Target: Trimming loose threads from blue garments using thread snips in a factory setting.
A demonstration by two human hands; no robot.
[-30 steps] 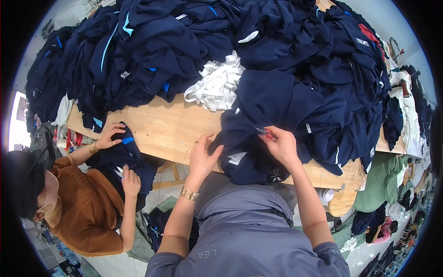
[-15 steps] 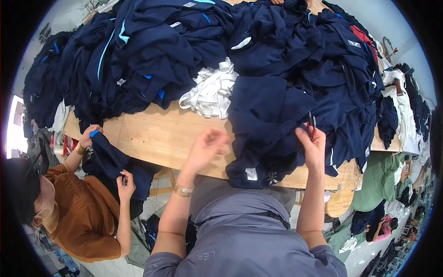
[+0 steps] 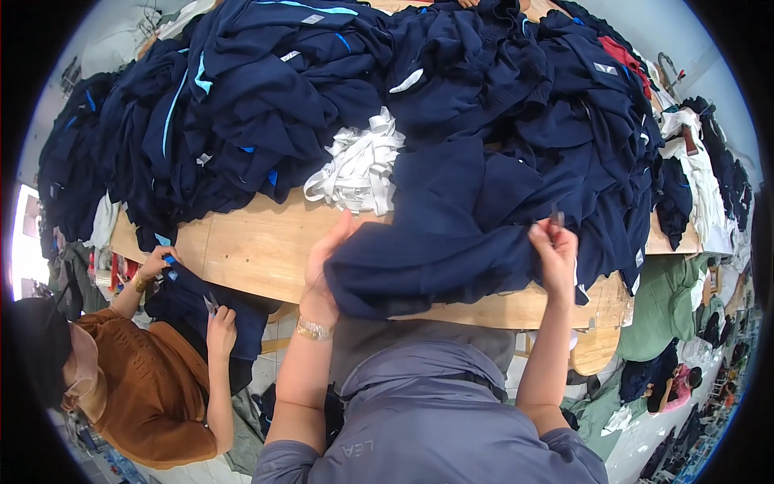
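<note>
One co-worker (image 3: 153, 387) in brown at far left. Next, left hand (image 3: 325, 270), partly hidden, against the left end of a navy garment (image 3: 435, 270); cannot tell whether gripping. White strips (image 3: 359, 165) just beyond. Garment stretched out at the wooden table's (image 3: 242, 254) near edge. At its right end, right hand (image 3: 556, 258), closed around a small blurred tool (image 3: 557, 218).

- The garment (image 3: 419, 270) and the heaped clothes (image 3: 274, 113) are coloured navy.
- Navy is broken by light-blue trim (image 3: 203, 84).
- White is shown by the bundled strips (image 3: 359, 168).
- The tabletop (image 3: 242, 250) is toned pale wood-brown.
- The wearer's shirt (image 3: 468, 419) is coloured grey-blue; the co-worker's top (image 3: 157, 387), rust brown.
</note>
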